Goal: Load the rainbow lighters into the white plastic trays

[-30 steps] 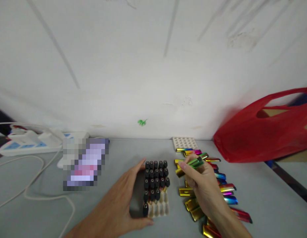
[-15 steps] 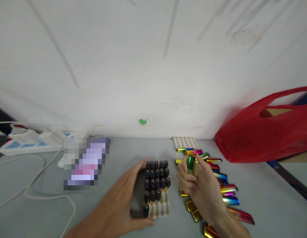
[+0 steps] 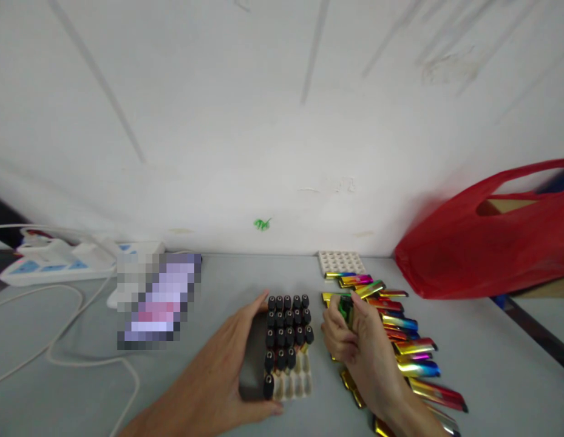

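My left hand (image 3: pixel 213 373) spans the left side of a pale moulded tray (image 3: pixel 289 386), fingers at its back corner and thumb along its front edge. Rows of black-topped lighters (image 3: pixel 280 336) stand upright in the tray; vacant slots show at its front right. Just right of the tray, my right hand (image 3: pixel 366 355) is closed around a green metallic lighter (image 3: pixel 346 308), its black end upward and its lower part hidden by the fingers. Beneath and beside that hand lie several loose shiny lighters (image 3: pixel 422 368) in gold, red, blue and pink.
A second pale tray (image 3: pixel 342 263) lies by the wall, behind the loose lighters. At right stands a red bag (image 3: pixel 482 243). On the left are a blurred-out phone (image 3: pixel 161 300), a white power strip (image 3: pixel 58 267) and a loose white cable (image 3: pixel 95 362).
My right hand has shifted slightly left, and the lighter in it has turned so that its black end shows. My left hand and the tray stay put.
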{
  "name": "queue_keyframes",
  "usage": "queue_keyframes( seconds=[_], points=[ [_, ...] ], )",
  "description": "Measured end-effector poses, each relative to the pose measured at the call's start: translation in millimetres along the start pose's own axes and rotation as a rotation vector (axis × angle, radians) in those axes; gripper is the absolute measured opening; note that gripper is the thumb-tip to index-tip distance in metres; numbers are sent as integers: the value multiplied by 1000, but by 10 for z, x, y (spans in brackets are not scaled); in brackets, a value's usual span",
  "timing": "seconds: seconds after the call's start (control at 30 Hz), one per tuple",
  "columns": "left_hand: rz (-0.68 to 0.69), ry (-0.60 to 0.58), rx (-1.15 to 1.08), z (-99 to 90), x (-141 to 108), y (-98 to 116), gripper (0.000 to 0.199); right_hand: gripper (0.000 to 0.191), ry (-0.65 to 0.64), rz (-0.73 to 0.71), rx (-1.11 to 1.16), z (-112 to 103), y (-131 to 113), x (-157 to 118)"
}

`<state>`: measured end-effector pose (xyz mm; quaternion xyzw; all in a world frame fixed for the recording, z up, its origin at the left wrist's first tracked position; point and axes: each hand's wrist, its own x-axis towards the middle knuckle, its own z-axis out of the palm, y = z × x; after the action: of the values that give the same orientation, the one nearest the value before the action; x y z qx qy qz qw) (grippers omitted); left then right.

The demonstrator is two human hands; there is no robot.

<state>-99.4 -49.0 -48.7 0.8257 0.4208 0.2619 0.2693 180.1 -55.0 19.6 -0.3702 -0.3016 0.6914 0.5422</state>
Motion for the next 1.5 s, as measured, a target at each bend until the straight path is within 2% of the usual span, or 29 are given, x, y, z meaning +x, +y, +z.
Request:
queue_keyframes(
  seconds=[0.1, 0.23, 0.3, 0.5, 0.6, 0.73, 0.87, 1.0, 1.13, 1.5],
  points=[
    [-1, 5, 0, -4, 9, 6, 172, 60, 58, -76, -87, 7, 10, -7],
    [9, -2, 5, -13, 16, 17, 173, 49, 90, -368, -388, -18, 12, -51],
    [13, 3, 6, -10, 15, 14, 172, 44, 41, -454, -544, -49, -4, -87],
    [10, 26, 0, 22, -5, -26, 166, 23, -158, -401, -660, -77, -81, -204],
    [6, 21, 5, 16, -12, -21, 160, 10, -249, -484, -780, -35, -99, -215],
    [20, 12, 15, -4, -3, 8, 157, 22, -296, -640, -947, -16, -84, -186],
    [6, 4, 7, -16, 7, 27, 161, 18, -235, -635, -1039, -76, -53, -177],
    [12, -18, -2, -18, 8, 31, 165, 12, -184, -593, -1039, -125, -49, -182],
    [-11, -18, 6, -24, 11, 38, 164, 8, -201, -566, -1040, -124, -77, -178],
    [12, 8, -1, -13, 12, 30, 168, 9, -204, -640, -1095, -197, -42, -168]
  ],
)
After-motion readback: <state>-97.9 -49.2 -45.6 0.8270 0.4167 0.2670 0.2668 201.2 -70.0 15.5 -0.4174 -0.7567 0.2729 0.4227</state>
